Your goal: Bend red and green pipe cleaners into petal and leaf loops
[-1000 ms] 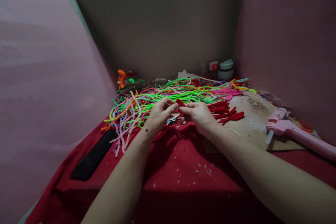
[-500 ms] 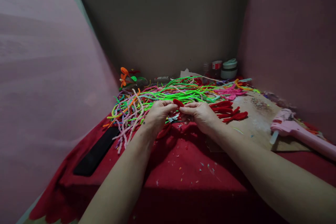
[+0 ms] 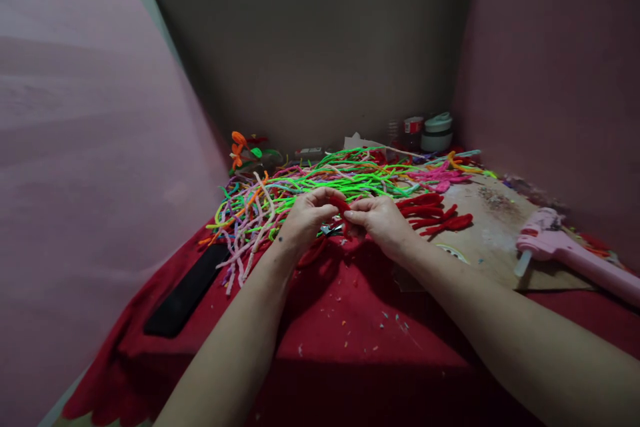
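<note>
Centre of frame: your bright red, fuzzy pipe-cleaner strip (image 3: 341, 203) sits between your two hands, raised over the near edge of the heap. It's bent, arching from the left fingers across to the right fingertips. Deep, even red; soft nap; the lower end is lost among the fingers.

Your bare left hand (image 3: 303, 217): fingers curled, thumb pressed in, pinching the strip. Your bare right hand (image 3: 379, 219): narrow pinch of thumb and forefinger on the other side of the same strip.

Just below your fingertips, a small silvery metal tool (image 3: 329, 231), partly covered; kind unclear. Right of your right hand, a cluster of red fuzzy loops (image 3: 456, 222) reaches onto the tan cardboard sheet (image 3: 493, 237). Behind your hands, a tangled heap of green, pink and multicoloured fuzzy stems (image 3: 345, 181). Right edge of frame: a pink plastic glue gun (image 3: 545, 235). Lower centre: red tablecloth (image 3: 345, 340), flecked with scraps.

Against half a second ago: the strip then poked up as a short, leaning stub above your fingertips; now it shows as a longer curve. Less of the metal tool shows. A pale, rounded item (image 3: 456, 255) by your right forearm, a thin sliver then, shows more fully now.
</note>
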